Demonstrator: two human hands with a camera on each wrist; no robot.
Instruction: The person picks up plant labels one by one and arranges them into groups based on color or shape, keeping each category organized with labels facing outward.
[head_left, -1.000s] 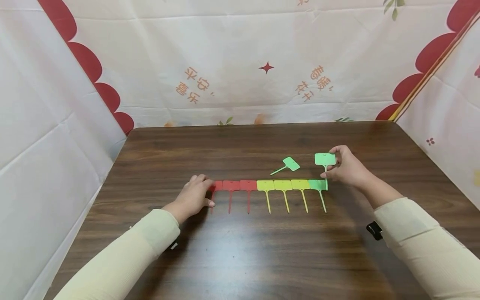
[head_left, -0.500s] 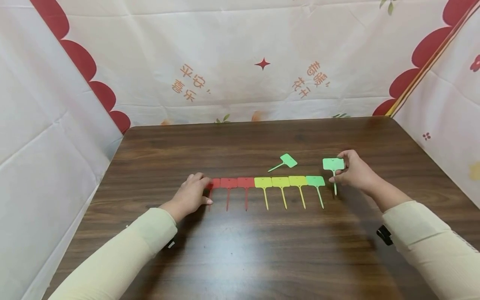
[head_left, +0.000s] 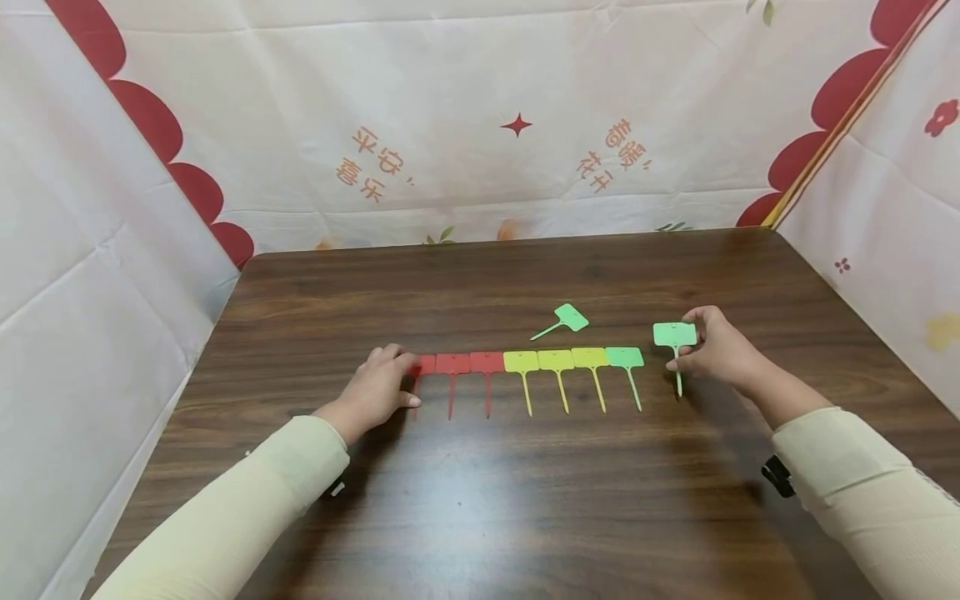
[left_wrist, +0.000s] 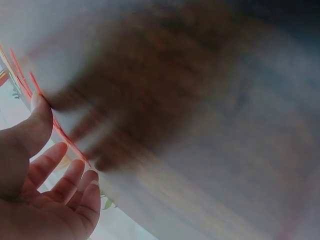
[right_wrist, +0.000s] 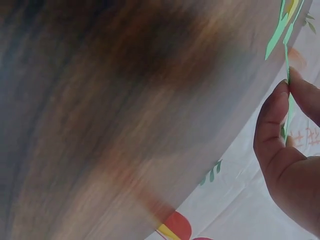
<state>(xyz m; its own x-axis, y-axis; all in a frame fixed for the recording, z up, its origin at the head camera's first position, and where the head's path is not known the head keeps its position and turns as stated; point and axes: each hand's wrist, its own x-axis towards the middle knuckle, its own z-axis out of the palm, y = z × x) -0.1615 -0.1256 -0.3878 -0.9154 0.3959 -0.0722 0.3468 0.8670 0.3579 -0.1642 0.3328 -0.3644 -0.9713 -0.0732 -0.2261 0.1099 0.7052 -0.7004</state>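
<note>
In the head view, a row of plant labels lies on the table: several red labels (head_left: 453,364), several yellow labels (head_left: 556,360) and one green label (head_left: 624,357) at the right end. My left hand (head_left: 375,387) rests at the row's left end, touching the leftmost red label and partly covering it. Its fingers (left_wrist: 67,182) are loosely bent in the left wrist view. To the right of the row, my right hand (head_left: 718,350) pinches another green plant label (head_left: 674,334) between thumb and fingers, stem toward me. That label appears edge-on in the right wrist view.
A loose green plant label (head_left: 572,317) lies tilted behind the row, its stem pointing left. The brown wooden table (head_left: 450,517) ends at a printed white cloth (head_left: 450,75) at the back, with more cloth on both sides.
My right hand has carried its green label rightward and nearer to me, from above the row's end to beside it. The left hand stays at the red end. The head view has shifted slightly.
</note>
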